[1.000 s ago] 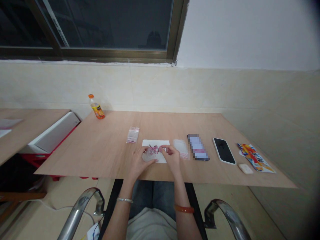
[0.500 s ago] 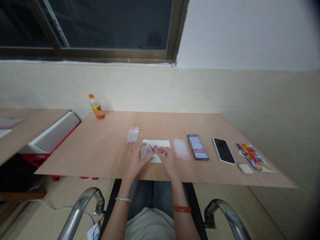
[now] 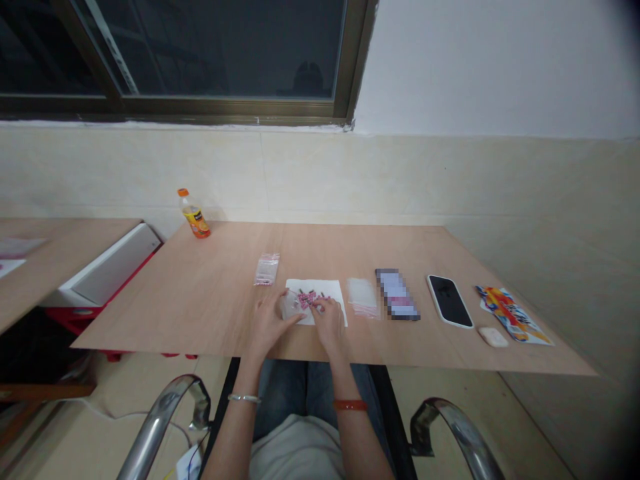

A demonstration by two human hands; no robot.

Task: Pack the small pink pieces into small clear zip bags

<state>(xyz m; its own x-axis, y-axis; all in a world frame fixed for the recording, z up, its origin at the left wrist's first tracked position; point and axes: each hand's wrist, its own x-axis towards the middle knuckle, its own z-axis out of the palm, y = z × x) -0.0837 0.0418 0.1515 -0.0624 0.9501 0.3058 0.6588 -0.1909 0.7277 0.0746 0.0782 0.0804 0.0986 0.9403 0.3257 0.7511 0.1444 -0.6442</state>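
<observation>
My left hand [image 3: 267, 323] holds a small clear plastic bag [image 3: 291, 307] between thumb and fingers, with the bag's mouth turned toward the right. Right beside it, a little heap of tiny pink pieces [image 3: 307, 298] lies on a white sheet of paper [image 3: 333, 287]. The fingers of my right hand [image 3: 329, 325] are pinched together at the near right side of this heap. Whatever they pinch is too small and covered to make out. A stack of clear zip bags [image 3: 363, 296] rests just right of the paper, and another stack of clear bags [image 3: 267, 269] lies behind my left hand.
Along the right of the wooden table [image 3: 225, 313] lie a pixelated phone [image 3: 397, 295], a white-framed phone [image 3: 449, 301], a white case [image 3: 493, 337] and a colourful packet [image 3: 513, 315]. An orange drink bottle [image 3: 195, 215] stands at the back left.
My right hand has shifted slightly nearer, its fingers now lower at the pink heap. More of the pieces show, spread out to the right. The plastic bag sits flatter in my left hand.
</observation>
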